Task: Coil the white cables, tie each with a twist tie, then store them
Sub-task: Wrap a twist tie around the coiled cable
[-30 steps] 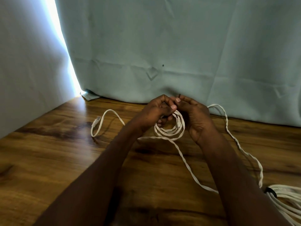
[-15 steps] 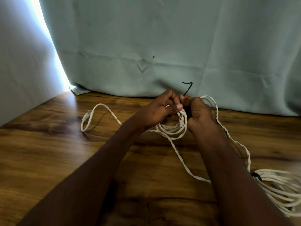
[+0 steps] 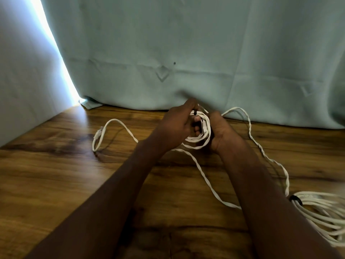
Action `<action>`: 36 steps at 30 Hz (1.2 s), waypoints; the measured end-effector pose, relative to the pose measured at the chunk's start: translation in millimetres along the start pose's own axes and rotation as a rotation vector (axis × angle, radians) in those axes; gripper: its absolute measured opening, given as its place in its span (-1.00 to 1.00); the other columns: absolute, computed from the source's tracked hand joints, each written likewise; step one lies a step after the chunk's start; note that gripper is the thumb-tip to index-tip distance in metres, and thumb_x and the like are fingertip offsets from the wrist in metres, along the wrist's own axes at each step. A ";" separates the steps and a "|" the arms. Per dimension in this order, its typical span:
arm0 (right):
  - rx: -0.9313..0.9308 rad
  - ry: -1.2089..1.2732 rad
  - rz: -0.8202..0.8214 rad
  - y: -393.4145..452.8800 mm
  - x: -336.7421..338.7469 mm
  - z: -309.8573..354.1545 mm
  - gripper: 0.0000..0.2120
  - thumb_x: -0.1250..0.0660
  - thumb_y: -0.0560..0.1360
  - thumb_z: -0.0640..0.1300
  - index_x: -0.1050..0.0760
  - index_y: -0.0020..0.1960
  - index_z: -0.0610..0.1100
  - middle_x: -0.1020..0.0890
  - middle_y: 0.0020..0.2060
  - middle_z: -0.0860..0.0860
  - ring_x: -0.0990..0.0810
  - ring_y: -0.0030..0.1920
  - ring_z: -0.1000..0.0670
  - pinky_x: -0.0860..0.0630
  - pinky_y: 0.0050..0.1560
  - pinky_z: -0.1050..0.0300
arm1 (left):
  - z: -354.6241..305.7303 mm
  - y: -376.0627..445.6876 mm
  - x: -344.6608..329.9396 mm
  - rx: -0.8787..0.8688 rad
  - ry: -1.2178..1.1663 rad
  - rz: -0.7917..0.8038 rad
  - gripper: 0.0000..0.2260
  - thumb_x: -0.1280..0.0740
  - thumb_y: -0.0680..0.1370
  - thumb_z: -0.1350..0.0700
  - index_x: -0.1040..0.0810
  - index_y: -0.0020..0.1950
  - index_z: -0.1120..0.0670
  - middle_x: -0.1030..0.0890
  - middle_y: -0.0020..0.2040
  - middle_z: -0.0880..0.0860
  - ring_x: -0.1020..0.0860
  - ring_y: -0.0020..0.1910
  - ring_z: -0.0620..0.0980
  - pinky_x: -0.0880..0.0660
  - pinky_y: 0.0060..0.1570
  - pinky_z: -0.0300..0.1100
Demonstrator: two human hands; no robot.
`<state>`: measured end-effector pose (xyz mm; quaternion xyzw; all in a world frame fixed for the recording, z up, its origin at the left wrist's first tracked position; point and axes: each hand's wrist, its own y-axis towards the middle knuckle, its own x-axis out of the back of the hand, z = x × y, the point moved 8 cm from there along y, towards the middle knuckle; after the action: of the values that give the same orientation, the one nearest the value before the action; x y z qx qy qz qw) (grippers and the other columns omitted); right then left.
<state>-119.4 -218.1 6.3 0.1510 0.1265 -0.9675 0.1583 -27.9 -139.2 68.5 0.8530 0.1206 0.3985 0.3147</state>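
The left hand's fingertips are pinched on a small black twist tie right at the top of the white coil, and the coil's right side is wrapped by the curled fingers of the right hand. How many turns the tie has can't be told, it's too small and a bit blurred. The coil is held just above the wooden table, near the pale curtain.

Biggest risk, probably: the tie gets let go while it's barely twisted, and the loops spring apart. A fair bit of the cable also isn't wound in yet; a loose end with its plug is trailed off to the left, and another long run is draped off to the right toward a second bundle, already banded in black. If the coil is lifted or stored like this, those tails could get dragged, snagged on the other bundle, or tangled with it.
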 end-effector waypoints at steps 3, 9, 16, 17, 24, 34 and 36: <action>-0.010 -0.016 0.041 2.4 -6.1 -7.1 -0.36 -0.10 0.72 0.00 -0.55 -0.49 -0.11 -0.48 -0.50 -0.01 -0.39 -0.61 0.08 -0.33 -0.58 0.34 | 4.5 -1.8 1.8 0.057 0.065 -0.018 -0.79 -0.26 0.56 0.13 -0.49 0.17 0.16 -0.58 -0.12 -0.02 -0.57 -0.14 0.05 -0.36 -0.19 -0.11; 0.293 -0.217 -0.203 -6.7 3.9 20.2 -0.70 -0.44 0.53 0.05 -0.68 0.07 -0.18 -0.74 -0.08 -0.13 -0.72 -0.06 -0.11 -0.64 0.03 -0.02 | 25.9 0.5 15.9 0.213 0.179 -0.147 -0.80 -0.26 0.68 0.07 -0.50 0.12 0.21 -0.66 -0.04 0.19 -0.59 -0.03 0.24 -0.36 -0.16 -0.02; 1.003 -0.812 -0.181 -55.8 -42.3 52.1 -0.80 -0.53 0.45 -0.15 -0.65 0.04 0.04 -0.57 0.01 0.05 -0.59 0.00 0.08 -0.56 0.06 0.00 | 60.1 -0.9 25.7 0.404 0.129 -0.098 -0.80 -0.25 0.68 0.07 -0.51 -0.04 0.17 -0.64 -0.07 0.16 -0.59 -0.07 0.17 -0.37 -0.17 -0.01; 1.000 -0.848 -0.141 -55.4 -47.2 49.1 -0.84 -0.50 0.47 -0.19 -0.67 -0.06 0.06 -0.57 -0.04 0.05 -0.59 -0.05 0.10 -0.56 -0.01 0.02 | 64.3 -1.2 26.2 0.448 0.057 -0.082 -0.78 -0.25 0.68 0.06 -0.52 -0.06 0.17 -0.64 -0.08 0.16 -0.61 -0.06 0.18 -0.46 -0.13 0.05; 0.855 -1.223 -0.280 -44.4 -40.7 36.3 -0.72 -0.41 0.47 -0.27 -0.73 0.05 0.03 -0.59 0.02 -0.05 -0.59 0.06 -0.13 -0.49 -0.02 0.02 | 67.7 -9.9 10.2 0.739 -0.519 0.090 -0.64 -0.17 0.73 -0.07 -0.54 -0.06 0.15 -0.49 -0.35 0.05 -0.46 -0.40 0.00 -0.38 -0.42 -0.25; 0.853 -1.019 -0.012 -45.0 -51.8 37.3 -0.78 -0.42 0.38 -0.21 -0.75 -0.10 0.05 -0.52 0.09 0.08 -0.52 0.19 -0.04 -0.51 0.21 -0.02 | 72.2 -18.2 13.6 0.836 -0.648 0.025 -0.71 -0.15 0.66 0.04 -0.56 -0.17 0.06 -0.57 -0.39 0.02 -0.51 -0.40 -0.01 -0.41 -0.31 -0.20; 0.834 -0.967 0.054 -45.6 -58.6 34.4 -0.74 -0.48 0.40 -0.25 -0.68 -0.21 0.14 -0.49 0.15 0.09 -0.49 0.27 -0.03 -0.49 0.27 -0.06 | 70.7 -19.6 13.4 0.798 -0.609 0.027 -0.71 -0.16 0.69 0.07 -0.57 -0.14 0.10 -0.58 -0.36 0.05 -0.53 -0.46 -0.07 -0.42 -0.40 -0.29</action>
<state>-90.8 -170.6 66.5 -0.2504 -0.3503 -0.8900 0.1499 35.2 -149.1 30.0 0.9859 0.1554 0.0583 -0.0202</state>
